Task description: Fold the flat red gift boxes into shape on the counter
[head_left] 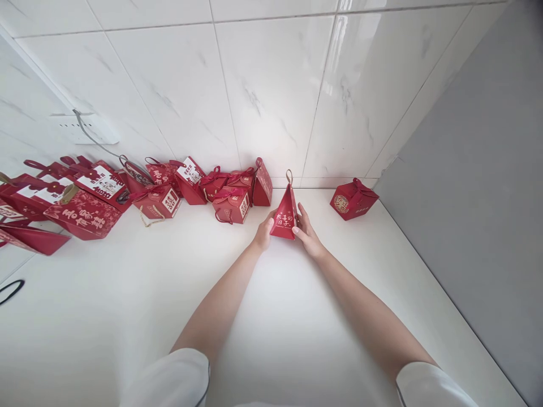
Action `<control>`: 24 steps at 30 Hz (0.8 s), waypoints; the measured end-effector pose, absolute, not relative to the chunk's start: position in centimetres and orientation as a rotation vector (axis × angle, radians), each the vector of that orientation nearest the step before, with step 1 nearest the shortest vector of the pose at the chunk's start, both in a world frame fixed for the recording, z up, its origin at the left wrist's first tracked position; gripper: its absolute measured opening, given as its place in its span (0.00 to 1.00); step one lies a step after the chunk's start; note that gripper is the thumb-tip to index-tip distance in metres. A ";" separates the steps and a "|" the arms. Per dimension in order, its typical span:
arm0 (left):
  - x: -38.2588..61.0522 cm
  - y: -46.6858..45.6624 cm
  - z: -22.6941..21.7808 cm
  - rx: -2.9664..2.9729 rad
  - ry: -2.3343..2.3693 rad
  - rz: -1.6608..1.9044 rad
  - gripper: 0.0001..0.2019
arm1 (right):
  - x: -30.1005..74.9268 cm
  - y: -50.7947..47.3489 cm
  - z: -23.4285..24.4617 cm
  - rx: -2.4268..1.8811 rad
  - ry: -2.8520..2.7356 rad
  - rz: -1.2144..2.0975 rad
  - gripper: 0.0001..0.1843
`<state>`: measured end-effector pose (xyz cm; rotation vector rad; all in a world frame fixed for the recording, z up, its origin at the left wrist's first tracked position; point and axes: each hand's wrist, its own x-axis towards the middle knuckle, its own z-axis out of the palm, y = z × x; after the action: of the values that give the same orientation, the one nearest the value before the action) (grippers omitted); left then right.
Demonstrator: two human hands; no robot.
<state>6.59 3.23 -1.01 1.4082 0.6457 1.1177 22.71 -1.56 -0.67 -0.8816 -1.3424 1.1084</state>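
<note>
Between my two hands stands a red pyramid-shaped gift box [285,219] with white lettering on its front and a loop at its tip. My left hand [265,232] is closed against its left side, the fingers partly hidden behind it. On the right side my right hand [309,233] grips it, thumb at the front edge and fingers behind. The box is upright, close to the white tabletop [280,316]; whether its base touches is hard to tell. Just left of it is another tall red box [262,183].
A red box with a gold emblem [354,199] sits to the right by the tiled wall [271,90]. Several red gift boxes [85,215] crowd the left side along the wall. A cable [95,140] runs from a socket [70,129]. A grey panel [470,186] borders the right.
</note>
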 end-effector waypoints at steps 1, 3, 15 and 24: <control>6.5 3.2 -1.0 1.422 0.716 1.119 0.28 | 22.6 -1.6 -0.8 -0.923 -1.314 1.016 0.53; 6.5 3.3 -0.9 1.431 0.872 1.132 0.27 | 22.2 -1.6 -0.9 -1.037 -1.224 0.807 0.54; 7.1 2.8 -0.1 1.305 0.781 1.153 0.26 | 21.8 -1.9 -0.7 -1.180 -1.089 0.564 0.28; 6.8 2.7 -0.1 1.374 0.852 1.148 0.29 | 22.0 -1.1 -1.7 -1.220 -1.018 0.834 0.29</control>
<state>6.77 2.75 -0.13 1.3735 0.8516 1.1484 21.99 -1.14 -1.67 -1.2201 -1.0180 0.8338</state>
